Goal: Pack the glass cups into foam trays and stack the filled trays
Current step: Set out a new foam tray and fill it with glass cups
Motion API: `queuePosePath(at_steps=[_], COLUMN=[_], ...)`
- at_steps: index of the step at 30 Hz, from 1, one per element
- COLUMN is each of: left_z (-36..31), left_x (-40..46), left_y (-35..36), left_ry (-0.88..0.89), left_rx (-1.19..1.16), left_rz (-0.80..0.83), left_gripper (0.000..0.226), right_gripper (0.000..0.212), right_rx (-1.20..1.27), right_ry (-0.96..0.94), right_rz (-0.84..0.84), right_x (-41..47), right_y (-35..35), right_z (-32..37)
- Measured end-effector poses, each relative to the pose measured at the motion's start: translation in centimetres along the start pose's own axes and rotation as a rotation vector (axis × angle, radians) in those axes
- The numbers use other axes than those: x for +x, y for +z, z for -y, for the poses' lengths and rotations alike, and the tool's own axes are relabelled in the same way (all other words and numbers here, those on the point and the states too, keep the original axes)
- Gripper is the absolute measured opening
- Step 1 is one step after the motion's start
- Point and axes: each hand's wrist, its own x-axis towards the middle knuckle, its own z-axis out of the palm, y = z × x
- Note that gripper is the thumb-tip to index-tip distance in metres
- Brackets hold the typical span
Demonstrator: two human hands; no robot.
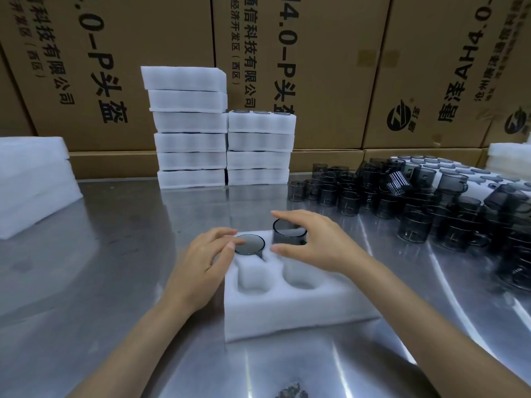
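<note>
A wall of brown cardboard cartons [316,70] printed with black characters closes off the far side. In front of it lies the shiny steel worktop [100,268]. At the back of the worktop stand two stacks of filled white foam trays: the taller left stack [188,127] and the shorter right stack [260,147], touching side by side, with cup rims just showing at the top of the shorter one. A pile of white foam sheets [31,185] sits at the far left edge. To the right, a crowd of loose smoky-grey glass cups [402,202] spreads across the worktop, some upright and some tipped; behind them a wide white foam tray of more cups [448,173] reaches toward the right edge.

Near the middle lies the white foam tray with round pockets [287,314]; its two near pockets are empty. In the far-left pocket a grey glass cup [249,245] sits low, its rim just above the foam. The left hand [201,262] rests beside it, fingers relaxed and fingertips touching that cup's rim, its grip open. In the far-right pocket a second grey glass cup [288,232] stands higher, perhaps not fully seated. The right hand [313,242] arches over it, fingers and thumb curled round its rim in a closed grip.
</note>
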Motion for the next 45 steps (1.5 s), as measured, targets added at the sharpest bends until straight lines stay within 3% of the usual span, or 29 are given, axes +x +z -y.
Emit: queuePosePath(at_steps=[2, 6, 9, 13, 19, 22, 27, 30, 32, 34, 36, 39, 45], left_z=[-0.3, -2.3, -4.4, -5.2, -4.7, -4.5, -3.9, -4.0, -4.2, -3.8, -3.1, -2.1, -1.3], left_x=[0.2, 0.8, 1.0, 0.9, 1.0, 1.2, 0.7, 0.5, 0.3, 0.0, -0.1, 0.1, 0.4], left_y=[-0.3, -0.9, -0.6, -0.5, -0.2, -0.1, 0.5, 0.7, 0.7, 0.6, 0.5, 0.8, 1.3], left_ry=[-0.022, -0.012, 0.104, 0.160, 0.089, 0.083, 0.112, 0.106, 0.077, 0.026, -0.002, -0.001, 0.033], left_rx=[0.004, -0.081, 0.046, 0.179, 0.210, 0.200, 0.140, 0.016, -0.190, -0.332, -0.319, -0.256, -0.251], left_rz=[0.018, 0.144, 0.339, 0.445, 0.547, 0.544, 0.499, 0.382, 0.256, 0.145, 0.096, 0.132, 0.105], left_gripper=[0.044, 0.040, 0.053, 0.064, 0.056, 0.062, 0.052, 0.039, 0.040, 0.036, 0.039, 0.046, 0.052], right_gripper=[0.068, 0.058, 0.054, 0.051, 0.048, 0.048, 0.047, 0.044, 0.041, 0.036, 0.027, 0.026, 0.050], right_rx=[0.009, 0.059, 0.020, -0.016, -0.136, -0.143, -0.151, -0.045, 0.194, 0.492, 0.680, 0.590, 0.187], right_ry=[0.016, 0.043, 0.020, 0.013, 0.063, 0.054, 0.059, 0.080, 0.118, 0.154, 0.241, 0.447, 0.524], right_rz=[0.008, 0.000, 0.076, 0.152, 0.294, 0.331, 0.332, 0.278, 0.198, 0.027, -0.217, -0.422, -0.370], right_x=[-0.5, -1.9, -2.8, -2.8, -2.6, -2.6, -2.4, -2.2, -1.7, -1.0, -0.4, -0.4, 1.7], right_y=[-0.5, -1.6, -1.6, -1.3, -1.3, -1.6, -1.6, -1.4, -1.8, -2.6, -3.2, -2.2, -0.4], right_z=[-0.2, -1.1, -1.5, -1.5, -1.3, -1.2, -1.2, -1.3, -1.7, -3.0, -5.6, -10.6, -14.6])
